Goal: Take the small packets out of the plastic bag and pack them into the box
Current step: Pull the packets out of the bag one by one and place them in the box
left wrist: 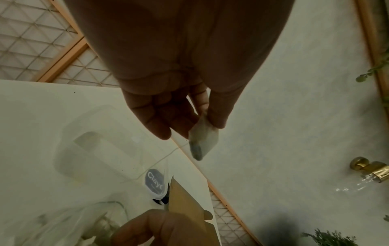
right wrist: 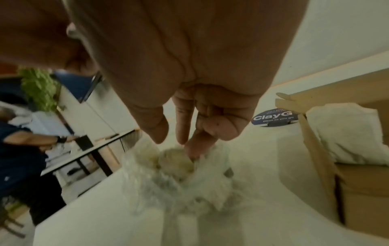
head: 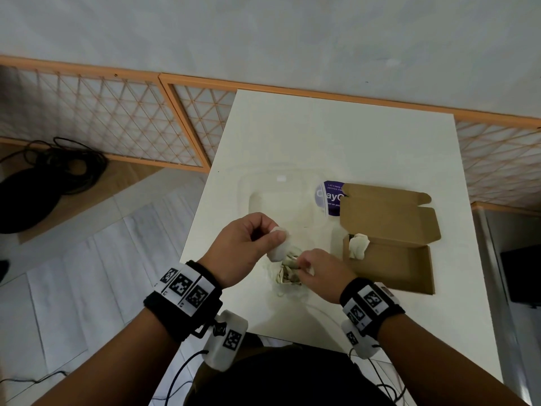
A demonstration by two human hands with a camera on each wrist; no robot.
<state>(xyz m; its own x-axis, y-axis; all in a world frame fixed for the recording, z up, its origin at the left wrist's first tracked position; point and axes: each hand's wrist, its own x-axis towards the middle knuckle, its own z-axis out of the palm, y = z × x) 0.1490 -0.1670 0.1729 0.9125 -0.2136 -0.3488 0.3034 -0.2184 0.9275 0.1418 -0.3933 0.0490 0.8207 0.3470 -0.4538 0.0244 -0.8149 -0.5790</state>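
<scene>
My left hand (head: pixel 278 234) is raised over the near middle of the white table (head: pixel 322 136) and pinches a small white packet (head: pixel 279 246) between thumb and forefinger. In the left wrist view the packet (left wrist: pixel 203 141) hangs below that hand (left wrist: pixel 207 123). A crumpled clear plastic bag (head: pixel 288 276) with more packets lies just under it. My right hand (head: pixel 301 263) dips its fingers into the bag's mouth. In the right wrist view a fingertip (right wrist: pixel 193 149) touches a round packet (right wrist: pixel 176 159), with thumb and fingers apart. The open brown cardboard box (head: pixel 392 253) lies to the right, with white packets (head: pixel 358 244) at its left end.
A clear plastic sheet or lid (head: pixel 278 194) lies behind my hands, beside a purple round sticker (head: pixel 329 197). An orange lattice partition (head: pixel 117 118) runs behind the table. Black cables (head: pixel 58 165) lie on the floor to the left. Another person (right wrist: pixel 21 149) is at a table in the background.
</scene>
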